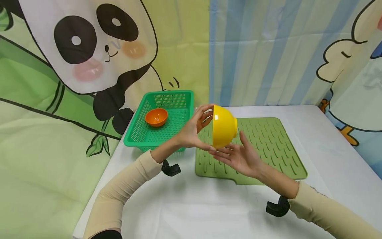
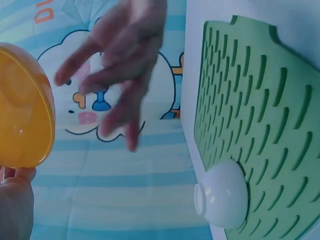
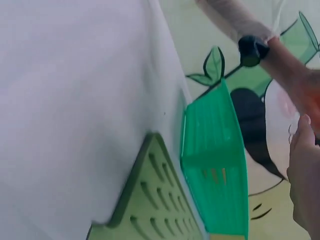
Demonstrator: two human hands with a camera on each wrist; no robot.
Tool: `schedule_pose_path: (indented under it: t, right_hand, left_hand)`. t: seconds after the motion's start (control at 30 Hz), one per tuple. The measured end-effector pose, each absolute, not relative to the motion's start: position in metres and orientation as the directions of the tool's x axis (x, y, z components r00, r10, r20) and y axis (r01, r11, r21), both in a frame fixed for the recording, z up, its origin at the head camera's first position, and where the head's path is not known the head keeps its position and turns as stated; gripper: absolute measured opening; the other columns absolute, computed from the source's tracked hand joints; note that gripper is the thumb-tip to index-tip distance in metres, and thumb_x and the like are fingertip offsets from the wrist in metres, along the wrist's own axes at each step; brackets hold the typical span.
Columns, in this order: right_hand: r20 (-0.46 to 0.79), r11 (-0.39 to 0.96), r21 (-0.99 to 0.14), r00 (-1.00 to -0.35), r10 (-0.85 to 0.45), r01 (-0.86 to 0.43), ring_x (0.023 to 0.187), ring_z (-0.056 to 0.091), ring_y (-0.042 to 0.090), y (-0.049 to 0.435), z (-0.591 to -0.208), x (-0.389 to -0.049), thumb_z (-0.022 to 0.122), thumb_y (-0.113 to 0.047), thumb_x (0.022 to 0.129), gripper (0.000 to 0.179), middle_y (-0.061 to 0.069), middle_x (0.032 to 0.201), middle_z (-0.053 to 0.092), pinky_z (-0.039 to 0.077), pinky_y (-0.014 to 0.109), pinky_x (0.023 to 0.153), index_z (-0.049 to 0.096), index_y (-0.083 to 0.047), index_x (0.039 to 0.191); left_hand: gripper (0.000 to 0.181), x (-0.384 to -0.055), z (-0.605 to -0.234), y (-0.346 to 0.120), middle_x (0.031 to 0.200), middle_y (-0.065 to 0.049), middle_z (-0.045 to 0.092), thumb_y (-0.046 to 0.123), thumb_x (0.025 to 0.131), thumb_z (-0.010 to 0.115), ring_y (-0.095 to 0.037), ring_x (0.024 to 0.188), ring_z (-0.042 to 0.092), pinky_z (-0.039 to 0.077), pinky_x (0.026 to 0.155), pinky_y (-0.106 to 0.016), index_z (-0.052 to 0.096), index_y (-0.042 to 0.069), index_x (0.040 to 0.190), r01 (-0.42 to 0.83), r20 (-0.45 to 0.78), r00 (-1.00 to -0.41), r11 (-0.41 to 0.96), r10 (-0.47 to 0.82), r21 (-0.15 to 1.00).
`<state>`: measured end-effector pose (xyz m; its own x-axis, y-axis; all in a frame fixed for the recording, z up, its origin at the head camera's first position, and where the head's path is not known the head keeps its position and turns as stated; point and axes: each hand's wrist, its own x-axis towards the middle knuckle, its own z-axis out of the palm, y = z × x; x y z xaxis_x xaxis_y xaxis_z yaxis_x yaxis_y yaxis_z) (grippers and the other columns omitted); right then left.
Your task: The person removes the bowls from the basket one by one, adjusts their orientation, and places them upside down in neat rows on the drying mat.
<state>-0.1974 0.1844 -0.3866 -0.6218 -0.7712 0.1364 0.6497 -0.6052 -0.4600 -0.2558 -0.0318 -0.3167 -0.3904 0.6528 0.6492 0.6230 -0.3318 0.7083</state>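
Observation:
A yellow bowl [image 1: 224, 127] is held up on its side above the green mat, its opening facing left. My left hand [image 1: 191, 132] grips it at the rim, fingers over the upper edge and thumb at the lower edge. Just below and to the right of the bowl, my right hand [image 1: 240, 157] has its palm up and fingers spread, holding nothing. In the left wrist view, a gap separates the right hand's fingers [image 2: 122, 75] from the bowl. A white bowl [image 2: 226, 197] lies upside down on the mat there; the head view hides it behind the yellow bowl.
A green plastic basket [image 1: 135, 143] stands at the back left of the white table [image 1: 191, 212], with an orange bowl [image 1: 156, 117] inside. The ridged green mat [image 1: 268, 149] lies to the basket's right. Printed cloth [image 1: 185, 49] hangs behind the table.

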Motion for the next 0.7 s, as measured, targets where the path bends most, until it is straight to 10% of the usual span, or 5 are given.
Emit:
schedule_pose_path:
  t: [0.7]
  right_hand:
    - [0.134, -0.656, -0.487, -0.692, -0.709, 0.577, 0.124, 0.043, 0.028, 0.178, -0.382, -0.163, 0.019, -0.042, 0.100, 0.053, 0.017, 0.131, 0.043, 0.021, 0.038, 0.107, 0.039, -0.010, 0.137]
  left_hand:
    - [0.117, -0.233, -0.337, -0.027, 0.141, -0.021, 0.016, 0.043, 0.062, 0.082, -0.035, 0.132, 0.026, 0.024, 0.107, -0.043, 0.013, -0.008, 0.141, 0.636, 0.616, -0.413, -0.271, 0.670, 0.722]
